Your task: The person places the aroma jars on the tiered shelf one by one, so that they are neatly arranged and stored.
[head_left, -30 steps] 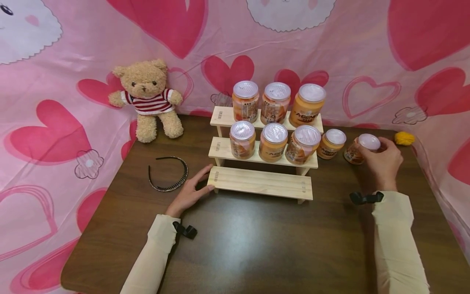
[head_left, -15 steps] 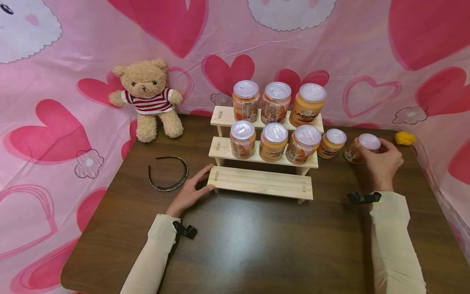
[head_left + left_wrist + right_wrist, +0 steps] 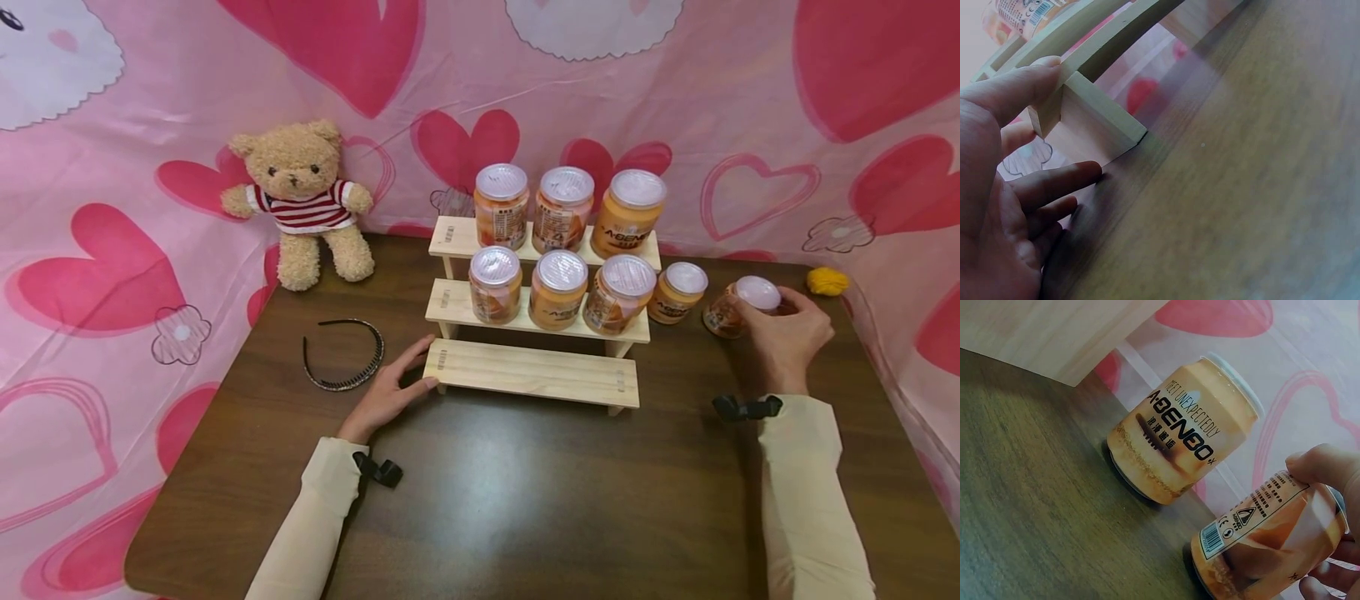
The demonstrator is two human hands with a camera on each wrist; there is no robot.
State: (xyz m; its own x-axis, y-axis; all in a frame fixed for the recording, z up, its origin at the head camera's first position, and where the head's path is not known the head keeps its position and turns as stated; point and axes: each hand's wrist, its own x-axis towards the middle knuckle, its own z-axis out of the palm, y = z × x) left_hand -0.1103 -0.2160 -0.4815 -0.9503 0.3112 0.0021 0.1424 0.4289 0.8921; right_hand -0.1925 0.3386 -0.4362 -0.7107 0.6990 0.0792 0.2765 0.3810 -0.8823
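In the head view, my left hand [image 3: 387, 396] is at the left end of the lowest step of the wooden three-step stand [image 3: 532, 372]. The left wrist view shows its thumb on the board's corner and the index finger partly hidden behind it, pinching the end. My right hand [image 3: 787, 333] grips an orange printed can [image 3: 1266, 544] with a whitish lid, thumb on the near side and fingers around the far side. The can leans slightly, its base close to the tabletop. Left of it stands another orange can [image 3: 1182, 431], right beside the stand.
Three lidded cans [image 3: 562, 208] line the top step, and three more [image 3: 558, 290] the middle one. A striped-shirt teddy bear [image 3: 303, 200] sits at the back left, a black headband [image 3: 345, 383] in front of it. Something yellow and crumpled [image 3: 827, 282] lies at the back right.
My right hand has shifted slightly, and the lid of the can in it has moved a little right and toward me. The left hand and the stand stay where they were.
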